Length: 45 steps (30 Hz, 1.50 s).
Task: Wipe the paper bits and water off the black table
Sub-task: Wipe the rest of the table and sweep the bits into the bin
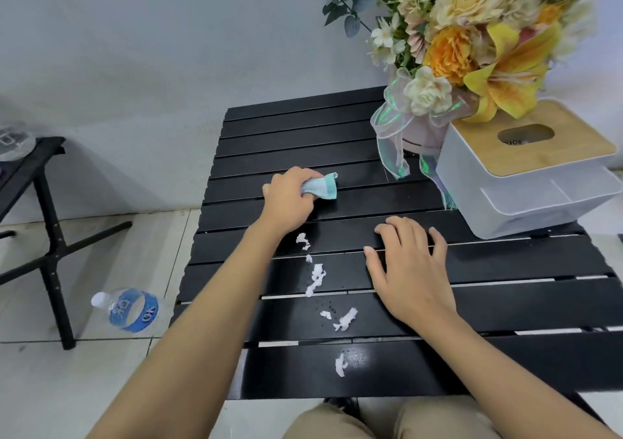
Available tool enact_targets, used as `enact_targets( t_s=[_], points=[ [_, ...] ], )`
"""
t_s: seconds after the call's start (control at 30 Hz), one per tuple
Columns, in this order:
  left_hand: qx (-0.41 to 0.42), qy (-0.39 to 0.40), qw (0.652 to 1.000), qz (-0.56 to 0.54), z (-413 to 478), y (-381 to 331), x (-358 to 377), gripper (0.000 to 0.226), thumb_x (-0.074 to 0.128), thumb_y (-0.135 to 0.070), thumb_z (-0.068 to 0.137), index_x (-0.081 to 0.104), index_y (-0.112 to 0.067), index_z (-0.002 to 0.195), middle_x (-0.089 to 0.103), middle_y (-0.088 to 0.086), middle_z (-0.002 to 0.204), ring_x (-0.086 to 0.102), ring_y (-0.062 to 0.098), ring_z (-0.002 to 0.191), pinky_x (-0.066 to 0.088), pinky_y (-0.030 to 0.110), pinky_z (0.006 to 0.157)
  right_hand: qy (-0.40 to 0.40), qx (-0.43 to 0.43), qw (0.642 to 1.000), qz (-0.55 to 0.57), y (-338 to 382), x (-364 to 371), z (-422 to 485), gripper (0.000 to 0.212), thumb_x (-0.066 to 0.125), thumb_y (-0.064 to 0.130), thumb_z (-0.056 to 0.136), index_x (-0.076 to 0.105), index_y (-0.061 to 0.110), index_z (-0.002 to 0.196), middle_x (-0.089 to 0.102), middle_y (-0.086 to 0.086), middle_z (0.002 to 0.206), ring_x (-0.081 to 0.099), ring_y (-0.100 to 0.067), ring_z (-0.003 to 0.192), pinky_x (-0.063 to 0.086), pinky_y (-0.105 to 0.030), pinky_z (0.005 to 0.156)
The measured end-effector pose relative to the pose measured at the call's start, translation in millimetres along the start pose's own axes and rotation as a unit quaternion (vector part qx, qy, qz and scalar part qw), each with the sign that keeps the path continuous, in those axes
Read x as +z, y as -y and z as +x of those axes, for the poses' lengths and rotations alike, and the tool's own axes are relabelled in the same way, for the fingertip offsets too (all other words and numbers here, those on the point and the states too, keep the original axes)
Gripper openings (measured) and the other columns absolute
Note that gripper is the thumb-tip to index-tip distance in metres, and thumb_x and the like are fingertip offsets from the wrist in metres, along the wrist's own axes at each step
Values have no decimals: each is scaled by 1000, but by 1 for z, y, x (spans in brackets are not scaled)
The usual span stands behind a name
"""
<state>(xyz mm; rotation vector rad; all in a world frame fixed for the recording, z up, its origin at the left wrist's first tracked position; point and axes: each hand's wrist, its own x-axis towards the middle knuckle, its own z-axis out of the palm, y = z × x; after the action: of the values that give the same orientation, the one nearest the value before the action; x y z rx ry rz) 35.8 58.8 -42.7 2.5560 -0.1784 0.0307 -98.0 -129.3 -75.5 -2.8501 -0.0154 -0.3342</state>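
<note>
Paper bits (317, 276): white, torn, strung in a line down the middle of the black slatted table (303, 135), with water droplets (354, 357) by the nearest scrap. Far right: white tissue box (505, 196) with a wooden lid, and a round box (418, 138) holding a bouquet (472, 34). Left hand (290, 199) grips a teal cloth (323, 187) on the table. The right hand (408, 270) lies flat, fingers spread.

Bright, even light — small glare on black table (438, 371), edges bent, soft.

Black slatted table (303, 128): white paper bits (317, 278) down middle, water droplets (355, 359), tissue box (505, 196), flower arrangement (448, 47) far right.
</note>
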Motion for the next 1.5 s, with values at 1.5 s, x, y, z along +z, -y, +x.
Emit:
enact_targets(
  t_s=[1.5],
  points=[
    [-104, -15, 993, -58, -157, -90, 45, 26, 49, -16, 89, 59, -27, 110, 51, 12, 99, 56, 30, 90, 45, 38, 76, 102, 45, 992, -59, -99, -61, -85, 65, 13, 52, 98, 30, 20, 152, 27, 2, 159, 20, -18, 148, 14, -57, 117]
  ],
)
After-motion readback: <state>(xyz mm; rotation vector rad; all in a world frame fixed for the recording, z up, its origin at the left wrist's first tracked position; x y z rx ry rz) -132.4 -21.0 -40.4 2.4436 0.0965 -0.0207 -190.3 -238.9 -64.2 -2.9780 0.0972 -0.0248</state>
